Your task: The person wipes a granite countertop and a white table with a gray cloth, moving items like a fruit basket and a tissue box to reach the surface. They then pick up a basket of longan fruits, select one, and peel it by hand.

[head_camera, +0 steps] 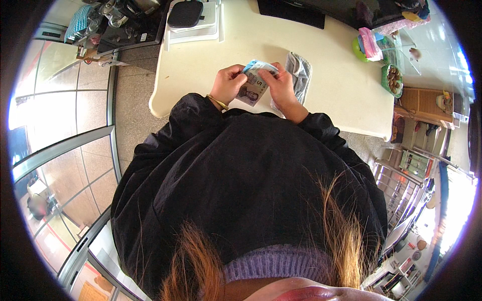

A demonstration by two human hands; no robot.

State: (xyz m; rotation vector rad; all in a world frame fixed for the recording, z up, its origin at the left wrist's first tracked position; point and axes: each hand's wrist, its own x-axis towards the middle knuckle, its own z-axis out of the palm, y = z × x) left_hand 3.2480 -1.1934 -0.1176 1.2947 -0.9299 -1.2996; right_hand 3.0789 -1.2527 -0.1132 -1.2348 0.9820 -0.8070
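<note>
Several banknotes [252, 90] are held between both hands above the near part of a cream tabletop [203, 60]. A grey-purple note lies uppermost, tilted, with a bluish note showing at its far end. My left hand [228, 83] pinches their left edge between thumb and curled fingers. My right hand [280, 86] grips the upper right edge, its thumb lying across the face of the notes. Just right of that hand, and partly hidden by it, a folded grey cloth [300, 71] rests on the table.
White flat boxes [196, 32] with a black rounded device [185, 14] on top stand at the back left. A monitor [350, 9] is at the back right. A green basket [391, 81] of round brown items sits by the right edge, near a pink packet [370, 43].
</note>
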